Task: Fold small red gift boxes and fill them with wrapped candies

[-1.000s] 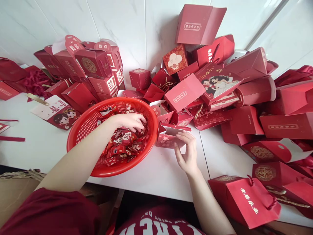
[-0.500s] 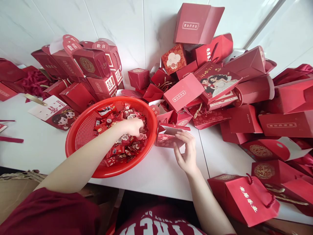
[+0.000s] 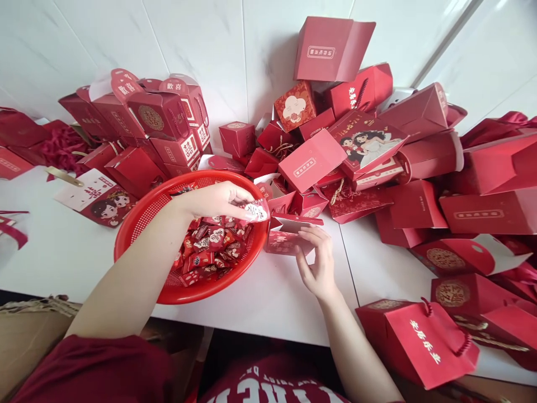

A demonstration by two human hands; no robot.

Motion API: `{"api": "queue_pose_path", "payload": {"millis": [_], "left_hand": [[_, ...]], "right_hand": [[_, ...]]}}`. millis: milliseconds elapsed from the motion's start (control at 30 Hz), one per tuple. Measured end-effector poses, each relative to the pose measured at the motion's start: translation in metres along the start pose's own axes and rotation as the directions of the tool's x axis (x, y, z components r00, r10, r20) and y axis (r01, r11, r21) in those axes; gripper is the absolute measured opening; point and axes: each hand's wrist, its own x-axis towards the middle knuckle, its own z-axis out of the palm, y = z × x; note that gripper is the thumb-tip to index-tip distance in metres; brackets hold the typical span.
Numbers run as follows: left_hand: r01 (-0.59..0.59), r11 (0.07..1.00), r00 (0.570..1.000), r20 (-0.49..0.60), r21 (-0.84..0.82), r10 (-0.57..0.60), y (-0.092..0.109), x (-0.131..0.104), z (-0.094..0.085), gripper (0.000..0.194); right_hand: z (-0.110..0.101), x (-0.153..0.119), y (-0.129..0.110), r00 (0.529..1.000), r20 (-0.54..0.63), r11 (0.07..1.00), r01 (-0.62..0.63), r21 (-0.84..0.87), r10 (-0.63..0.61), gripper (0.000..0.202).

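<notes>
My left hand [image 3: 224, 202] is above the right side of a red plastic basket [image 3: 138, 282], pinching a wrapped candy [image 3: 257, 211] with a white and red wrapper. Below it lie several more wrapped candies [image 3: 216, 240] in red packaging. The held candy is just left of an open red gift box [image 3: 282, 242] that stands on the table close to the basket's rim. My right hand [image 3: 319, 254] grips the box's right end, fingers along its upper edge and thumb in front. The inside of the box is mostly hidden from view.
Red gift boxes [image 3: 312, 162] are heaped behind and to the right. More boxes [image 3: 159, 115] are stacked at the back left, against the tiled wall [image 3: 201, 39]. A red bag-shaped box [image 3: 432, 341] stands near the front right edge of the white table [image 3: 251, 308].
My left hand has risen out of the candies and moved right toward the open box, with a candy now between its fingers. My right hand stays at the box.
</notes>
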Motion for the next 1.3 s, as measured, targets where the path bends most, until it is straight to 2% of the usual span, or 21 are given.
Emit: {"api": "queue_pose_path", "payload": {"millis": [67,133,233,333,400,533,733,833,900,1033,1133,1200,1300], "left_hand": [[-0.066,0.998,0.998,0.014,0.004,0.066,0.008,0.004,0.012,0.032],[-0.141,0.990,0.987,-0.076,0.020,0.142,0.011,0.011,0.029,0.033],[-0.265,0.964,0.933,-0.246,0.015,0.261,0.011,0.026,0.058,0.031],[-0.355,0.934,0.896,-0.299,-0.040,0.328,0.012,0.041,0.083,0.026],[-0.378,0.924,0.883,-0.320,-0.054,0.342,0.013,0.049,0.093,0.024],[-0.368,0.925,0.856,-0.353,0.099,0.378,0.010,0.058,0.096,0.021],[-0.362,0.879,0.808,-0.366,0.311,0.462,0.003,0.060,0.082,0.017],[-0.361,0.864,0.826,-0.309,0.350,0.471,0.001,0.059,0.076,0.013],[-0.328,0.860,0.861,-0.249,0.392,0.442,0.001,0.057,0.073,0.016],[-0.218,0.851,0.932,-0.157,0.479,0.327,0.008,0.051,0.069,0.030],[-0.122,0.817,0.968,-0.115,0.563,0.224,0.017,0.044,0.068,0.035],[-0.077,0.793,0.985,-0.078,0.604,0.155,0.023,0.038,0.070,0.033],[-0.069,0.758,0.994,-0.021,0.649,0.108,0.033,0.031,0.074,0.029]], "right_hand": [[0.000,0.001,0.000,1.000,0.001,1.000,0.005,0.002,-0.005,0.043],[-0.001,0.002,0.000,1.000,0.002,1.000,0.008,0.008,-0.008,0.044],[-0.001,0.003,-0.001,1.000,0.008,1.000,0.004,0.018,-0.004,0.043],[-0.002,0.002,0.000,1.000,0.012,1.000,-0.001,0.009,0.000,0.042],[-0.002,0.002,0.000,1.000,0.013,1.000,-0.005,-0.001,0.005,0.041],[-0.003,0.002,0.001,1.000,0.028,1.000,-0.004,0.008,0.004,0.042],[-0.006,0.005,0.001,0.999,0.047,1.000,0.016,0.025,-0.017,0.046],[-0.007,0.006,0.001,1.000,0.021,1.000,-0.002,0.021,0.002,0.046],[-0.009,0.007,0.000,0.999,-0.030,0.999,-0.040,0.019,0.041,0.043],[-0.015,0.011,-0.002,0.987,-0.126,0.995,-0.101,-0.008,0.099,0.039],[-0.021,0.015,-0.002,0.985,-0.132,0.994,-0.109,-0.005,0.107,0.037],[-0.024,0.018,-0.003,0.986,-0.125,0.994,-0.108,0.012,0.109,0.033],[-0.029,0.021,-0.006,0.983,-0.141,0.993,-0.116,0.022,0.118,0.028]]}}
